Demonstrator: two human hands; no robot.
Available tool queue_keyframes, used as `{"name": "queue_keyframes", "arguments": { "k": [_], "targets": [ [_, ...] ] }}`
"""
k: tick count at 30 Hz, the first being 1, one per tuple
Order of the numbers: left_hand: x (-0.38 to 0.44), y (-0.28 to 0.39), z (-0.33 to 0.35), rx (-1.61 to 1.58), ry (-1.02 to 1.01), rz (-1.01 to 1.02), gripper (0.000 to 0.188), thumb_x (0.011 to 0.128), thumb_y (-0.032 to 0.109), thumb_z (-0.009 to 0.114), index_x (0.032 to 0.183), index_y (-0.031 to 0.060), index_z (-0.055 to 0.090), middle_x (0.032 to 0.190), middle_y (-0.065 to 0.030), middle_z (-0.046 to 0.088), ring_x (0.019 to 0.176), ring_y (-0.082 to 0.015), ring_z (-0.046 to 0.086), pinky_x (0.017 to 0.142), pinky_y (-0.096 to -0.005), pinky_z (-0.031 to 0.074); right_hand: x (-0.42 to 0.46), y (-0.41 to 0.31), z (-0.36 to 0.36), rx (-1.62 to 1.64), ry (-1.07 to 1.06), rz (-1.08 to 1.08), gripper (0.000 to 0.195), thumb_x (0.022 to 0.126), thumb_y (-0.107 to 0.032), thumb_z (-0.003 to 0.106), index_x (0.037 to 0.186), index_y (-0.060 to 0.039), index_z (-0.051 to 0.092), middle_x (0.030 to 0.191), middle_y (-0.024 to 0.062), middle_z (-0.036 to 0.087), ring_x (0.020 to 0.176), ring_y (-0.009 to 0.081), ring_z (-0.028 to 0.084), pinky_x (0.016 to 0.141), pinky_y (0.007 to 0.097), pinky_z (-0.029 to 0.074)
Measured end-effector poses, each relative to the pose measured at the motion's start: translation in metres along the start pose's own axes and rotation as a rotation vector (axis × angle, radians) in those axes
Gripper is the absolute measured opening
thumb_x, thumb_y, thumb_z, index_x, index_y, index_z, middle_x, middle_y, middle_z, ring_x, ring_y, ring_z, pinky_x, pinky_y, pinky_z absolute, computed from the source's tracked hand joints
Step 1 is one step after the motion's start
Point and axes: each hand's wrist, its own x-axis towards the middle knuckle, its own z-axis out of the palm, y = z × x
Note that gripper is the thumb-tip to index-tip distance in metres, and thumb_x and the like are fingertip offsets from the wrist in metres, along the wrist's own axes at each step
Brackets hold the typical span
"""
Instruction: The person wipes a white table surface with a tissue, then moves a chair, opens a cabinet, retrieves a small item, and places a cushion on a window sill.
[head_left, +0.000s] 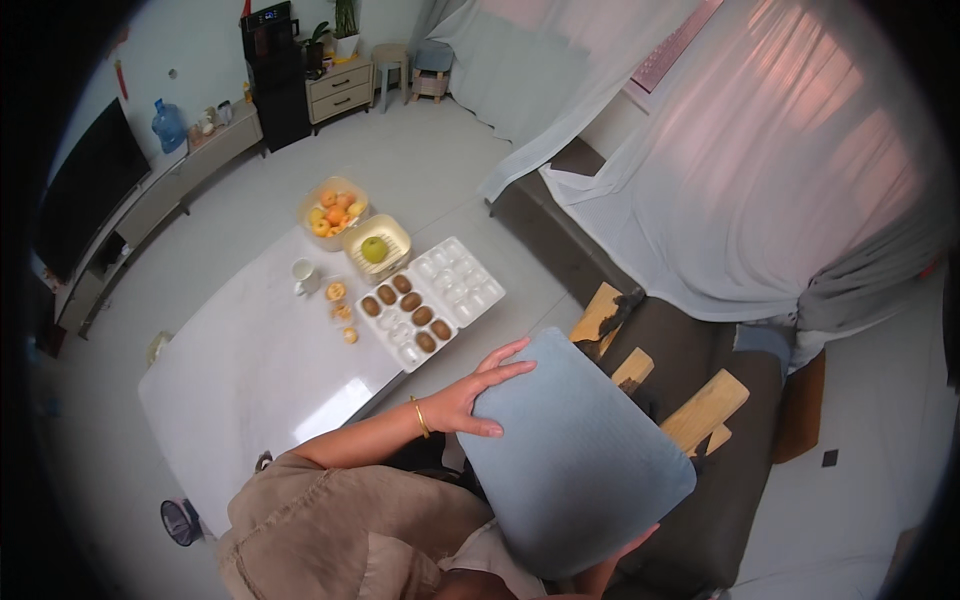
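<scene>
A small stool with a blue-grey padded seat (577, 450) is tipped on its side in front of me. Its seat faces me, and its wooden legs (705, 411) point away over the sofa. My left hand (487, 394) holds the seat's upper left edge, thumb and fingers spread across the fabric; a gold bangle circles that wrist. At the lower edge my right hand (637, 541) supports the seat, most of it hidden beneath. Dark torn material (615, 315) clings to the legs.
Left is a white table (247, 360) with a kiwi tray (409, 354), a mug (305, 276), peeled mandarins (341, 311), a basket with a green apple (407, 238) and a fruit bowl (304, 217). A dark sofa (675, 337) lies right, under draped sheer curtains (720, 187).
</scene>
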Motion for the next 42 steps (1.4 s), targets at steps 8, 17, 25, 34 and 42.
{"name": "queue_keyframes", "arguments": {
  "k": [8,17,25,34,42],
  "targets": [
    [0.183,-0.059,-0.063,-0.037,-0.06,-0.028,0.1,0.078,0.06,0.072,0.154,0.0106,0.029,0.162,-0.0194,0.006,0.149,-0.0342,0.009,0.118,-0.0491,0.012,0.169,-0.01,-0.019,0.001,0.082,-0.033,0.073,0.101,-0.058,0.03,0.152,-0.0057,0.026,0.157,0.0103,0.03,0.14,0.0322,0.033,0.115,0.0487,0.027],
    [0.341,-0.156,-0.108,0.018,0.06,-0.045,0.096,0.079,0.054,0.073,0.154,0.011,0.03,0.162,-0.019,0.007,0.149,-0.0349,0.009,0.118,-0.0492,0.013,0.387,0.005,-0.113,0.277,0.011,0.053,0.073,0.101,-0.057,0.029,0.152,-0.0042,0.027,0.156,0.0107,0.03,0.139,0.0319,0.033,0.114,0.048,0.028],
    [0.453,-0.198,-0.16,0.15,0.34,-0.153,0.097,0.077,0.058,0.071,0.153,0.0119,0.032,0.162,-0.0186,0.011,0.149,-0.0348,0.012,0.118,-0.0479,0.013,0.64,0.0,-0.057,-0.052,0.227,0.262,0.065,0.101,-0.054,0.031,0.141,-0.0036,0.044,0.134,0.0119,0.053,0.116,0.0285,0.054,0.096,0.0443,0.047],
    [0.496,-0.218,-0.225,0.246,0.62,-0.311,0.101,0.076,0.065,0.065,0.153,0.009,0.031,0.161,-0.0193,0.017,0.15,-0.0334,0.013,0.119,-0.0473,0.012,0.805,0.08,-0.084,0.042,-0.125,0.551,0.062,0.101,-0.054,0.033,0.139,-0.0057,0.046,0.129,0.0082,0.057,0.113,0.0251,0.056,0.093,0.0427,0.048],
    [0.517,-0.267,-0.377,0.26,0.714,-0.337,0.088,0.086,0.054,0.059,0.155,0.0085,0.027,0.163,-0.0173,0.013,0.151,-0.0304,0.009,0.12,-0.0431,0.008,0.95,0.204,-0.019,0.083,-0.277,0.717,0.068,0.1,-0.056,0.036,0.149,-0.0089,0.035,0.146,0.0098,0.047,0.13,0.0289,0.048,0.107,0.0457,0.039]
  ]
}}
